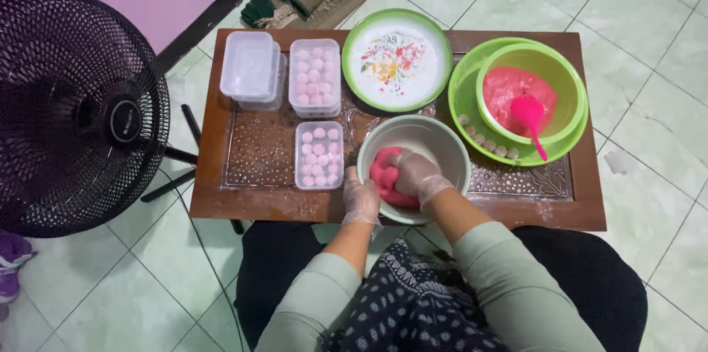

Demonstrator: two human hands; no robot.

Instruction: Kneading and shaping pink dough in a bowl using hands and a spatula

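A low wooden table with a patterned glass top stands on a pale green tiled floor. Under the hands sits a grey bowl. Just left of the left hand lies a clear box of pink balls. Beyond it are a second filled box and empty stacked tubs. Past the right hand lies a green-rimmed plate, and to its right a green basin holding a smaller bowl.

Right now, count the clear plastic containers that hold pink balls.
2. One filled container sits at the back of the wooden table, beside a stack of empty containers. The other sits nearer, left of the grey bowl. The back one may rest on another, partly hidden.
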